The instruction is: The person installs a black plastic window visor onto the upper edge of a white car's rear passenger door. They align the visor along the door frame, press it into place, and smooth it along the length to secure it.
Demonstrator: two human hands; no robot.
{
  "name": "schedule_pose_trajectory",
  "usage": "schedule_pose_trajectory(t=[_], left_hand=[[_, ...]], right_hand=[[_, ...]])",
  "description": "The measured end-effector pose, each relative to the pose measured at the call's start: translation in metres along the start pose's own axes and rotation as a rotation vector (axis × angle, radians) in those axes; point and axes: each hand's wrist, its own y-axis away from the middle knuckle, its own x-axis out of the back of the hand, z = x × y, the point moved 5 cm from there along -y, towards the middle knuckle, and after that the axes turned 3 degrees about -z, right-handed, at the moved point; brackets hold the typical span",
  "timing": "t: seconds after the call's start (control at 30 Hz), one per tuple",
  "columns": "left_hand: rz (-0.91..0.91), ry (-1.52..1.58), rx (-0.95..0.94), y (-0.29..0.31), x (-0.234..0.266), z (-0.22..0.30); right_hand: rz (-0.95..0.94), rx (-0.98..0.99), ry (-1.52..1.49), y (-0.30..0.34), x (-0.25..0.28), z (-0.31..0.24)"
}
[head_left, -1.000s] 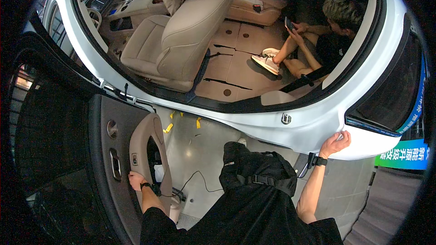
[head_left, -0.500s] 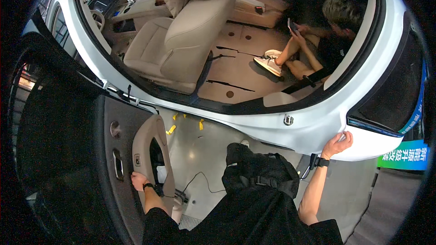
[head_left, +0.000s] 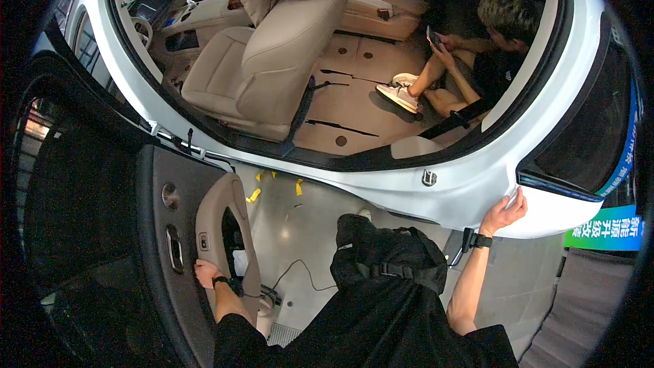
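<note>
My left hand (head_left: 208,273) is on the open car door (head_left: 153,211), its fingers curled at the side of the beige armrest (head_left: 216,232). Part of those fingers is turned out of sight. To the right, my right hand (head_left: 505,212) rests against the white car body (head_left: 470,194), with its fingers stretched out just below the corner of the rear side window (head_left: 572,157). A metal door-latch striker (head_left: 428,177) sits on the body to the left of that hand. Dark bands circle both wrists.
Inside the car, a person (head_left: 501,48) sits on the bare floor (head_left: 347,105) holding a phone (head_left: 434,37), behind a beige seat (head_left: 272,61). A black bag (head_left: 388,252) hangs at my front. A dark cable (head_left: 310,272) and yellow tape pieces (head_left: 253,195) lie on the grey ground.
The view has shifted slightly. My right hand's fingers have straightened a little toward the window corner. My left hand stays at the armrest.
</note>
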Motion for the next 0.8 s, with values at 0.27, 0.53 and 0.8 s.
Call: schedule_pose_trajectory(t=[0.27, 0.53, 0.8], left_hand=[[-0.034, -0.09, -0.115, -0.006, -0.004, 0.002], [-0.028, -0.042, 0.008, -0.002, 0.0, 0.003], [-0.041, 0.009, 0.009, 0.015, 0.019, 0.014]], right_hand=[[-0.026, -0.021, -0.004, 0.001, -0.004, 0.003], [0.008, -0.017, 0.003, -0.001, 0.001, -0.004], [-0.002, -0.002, 0.017, -0.002, 0.002, -0.005]])
